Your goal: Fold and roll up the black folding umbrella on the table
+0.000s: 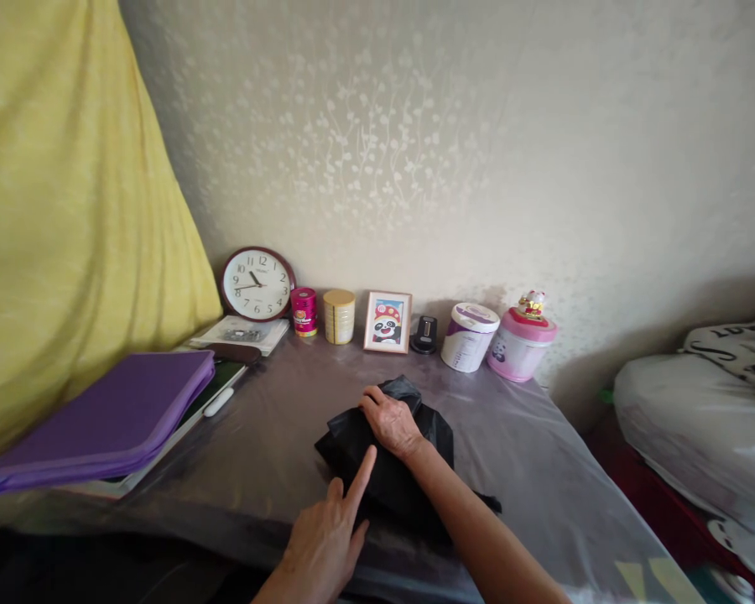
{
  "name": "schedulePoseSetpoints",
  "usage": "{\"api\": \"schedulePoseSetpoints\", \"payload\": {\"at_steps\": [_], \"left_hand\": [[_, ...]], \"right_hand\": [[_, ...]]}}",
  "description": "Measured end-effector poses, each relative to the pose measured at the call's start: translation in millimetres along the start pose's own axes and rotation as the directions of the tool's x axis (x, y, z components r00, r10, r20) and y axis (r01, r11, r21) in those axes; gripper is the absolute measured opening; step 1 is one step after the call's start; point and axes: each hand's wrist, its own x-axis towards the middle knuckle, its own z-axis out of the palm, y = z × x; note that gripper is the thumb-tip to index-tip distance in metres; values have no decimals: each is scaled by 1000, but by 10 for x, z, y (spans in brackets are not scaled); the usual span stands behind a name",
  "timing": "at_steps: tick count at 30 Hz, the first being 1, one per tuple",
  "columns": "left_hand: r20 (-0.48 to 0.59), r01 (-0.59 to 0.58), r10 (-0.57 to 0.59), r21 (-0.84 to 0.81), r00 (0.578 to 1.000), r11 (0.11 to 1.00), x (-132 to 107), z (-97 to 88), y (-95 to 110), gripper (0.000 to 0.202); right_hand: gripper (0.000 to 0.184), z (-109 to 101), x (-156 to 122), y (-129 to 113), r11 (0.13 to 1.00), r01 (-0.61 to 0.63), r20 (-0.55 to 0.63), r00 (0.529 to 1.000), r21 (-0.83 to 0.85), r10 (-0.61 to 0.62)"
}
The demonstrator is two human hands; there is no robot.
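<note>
A crumpled black plastic bag (434, 432) lies on the table in front of me. My right hand (391, 422) is on top of it, its fingers curled into the plastic near the far side. Whatever the bag may contain is hidden. Nearer to me, my left hand (327, 530) hovers at the bag's left front edge with the index finger stretched out and the thumb apart. Nothing shows in that hand, and I cannot tell if it touches the bag.
Along the wall stand a round clock (257, 283), a pink can (304, 312), a yellow-lidded can (339, 317), a framed panda picture (387, 322), a white tub (469, 337) and a pink jar (521, 346). A purple folder (110, 411) lies left on the table (239, 461). Stuffed bags (685, 411) sit right.
</note>
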Motion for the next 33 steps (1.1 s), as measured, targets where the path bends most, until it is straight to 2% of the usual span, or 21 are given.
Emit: {"api": "schedulePoseSetpoints", "payload": {"at_steps": [3,8,13,16,19,26,33], "left_hand": [[16,-22,21,87,1000,996,39,69,37,72],[16,14,-16,109,1000,994,95,191,27,67],[-62,4,6,153,998,988,100,294,8,67],[-90,3,12,172,996,985,93,337,2,68],[-101,8,11,184,995,983,93,351,2,69],[-69,17,-5,177,998,984,97,317,18,71],[-50,20,-12,176,999,984,99,301,26,69]], "right_hand": [[20,9,15,6,1000,3,-6,1000,9,-3],[21,-49,-19,-14,997,-17,-41,999,69,20],[25,-185,-379,-58,978,12,-173,985,210,25],[25,-201,-641,-16,972,20,-171,985,236,21],[27,-149,-767,98,979,-13,-148,988,203,43],[35,44,-634,399,979,-154,-125,977,133,170],[35,132,-449,624,969,-220,-152,960,116,236]]}}
